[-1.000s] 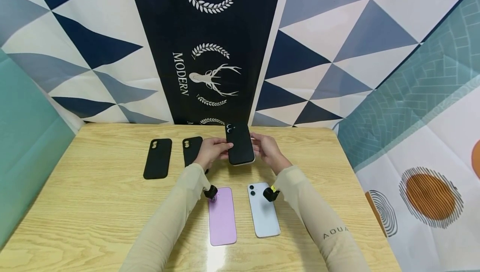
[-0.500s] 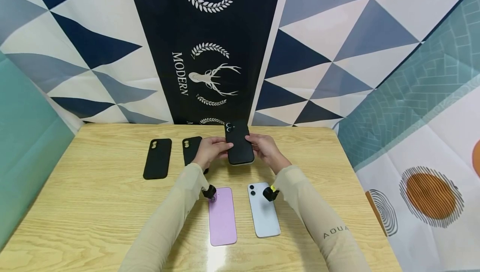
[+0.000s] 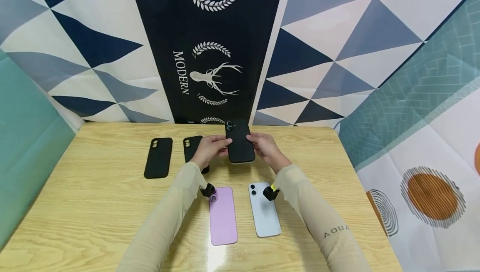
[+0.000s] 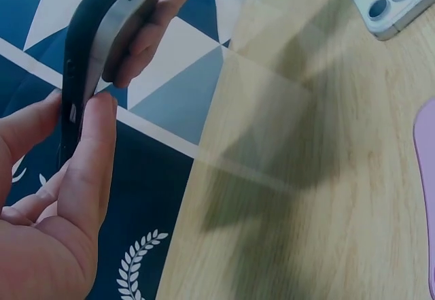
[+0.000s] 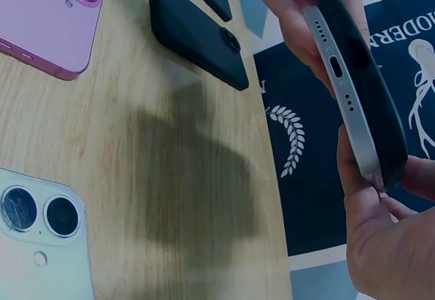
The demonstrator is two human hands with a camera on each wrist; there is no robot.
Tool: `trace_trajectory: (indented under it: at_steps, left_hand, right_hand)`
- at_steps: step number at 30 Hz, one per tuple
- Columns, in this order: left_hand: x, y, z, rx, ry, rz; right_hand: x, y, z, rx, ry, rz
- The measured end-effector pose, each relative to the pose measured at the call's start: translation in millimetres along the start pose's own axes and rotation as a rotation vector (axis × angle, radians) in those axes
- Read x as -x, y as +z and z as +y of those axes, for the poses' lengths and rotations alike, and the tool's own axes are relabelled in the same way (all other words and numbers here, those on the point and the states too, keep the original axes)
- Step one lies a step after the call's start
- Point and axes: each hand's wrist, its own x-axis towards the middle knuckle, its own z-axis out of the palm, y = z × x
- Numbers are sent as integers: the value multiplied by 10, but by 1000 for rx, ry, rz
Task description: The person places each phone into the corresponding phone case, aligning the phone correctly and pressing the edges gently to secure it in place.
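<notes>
Both hands hold a phone (image 5: 343, 89) with a black phone case (image 3: 241, 145) over its back, raised above the far side of the table. My left hand (image 3: 210, 151) grips the left edge, thumb on the case's back and fingers behind. On the opposite edge, my right hand (image 3: 266, 149) pinches in the same way. Along the bottom, the phone's silver edge with its port and speaker holes stands bare beside the black case in the right wrist view. The phone's screen side is mostly hidden.
Two black phone cases lie at the back left, one outer (image 3: 158, 158) and one (image 3: 192, 149) partly behind my left hand. A pink phone (image 3: 223, 218) and a white phone (image 3: 264, 213) lie nearer on the wooden table (image 3: 93, 205). Patterned cloth (image 3: 311, 55) hangs behind.
My right thumb has come onto the back of the case, where the right fingers were beside the edge before. The pale strip under the case's lower end looks thinner.
</notes>
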Motion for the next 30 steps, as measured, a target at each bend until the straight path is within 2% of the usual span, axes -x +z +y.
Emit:
trace_trajectory:
  at_steps: [6,16,23,30]
  left_hand:
    - [-16,-16,36,45,-12,-26]
    - [-25,-73,91,244,-23,-72]
    - [-14,-100,124,310,-35,-70]
    - [20,-148,123,350,-27,-126]
  right_hand:
    - [8,-21,-30,33,3,-6]
    - [28,-81,-71,95,-12,-51]
    - [44,-85,-95,152,-21,-66]
    - [28,-80,-96,229,-37,-81]
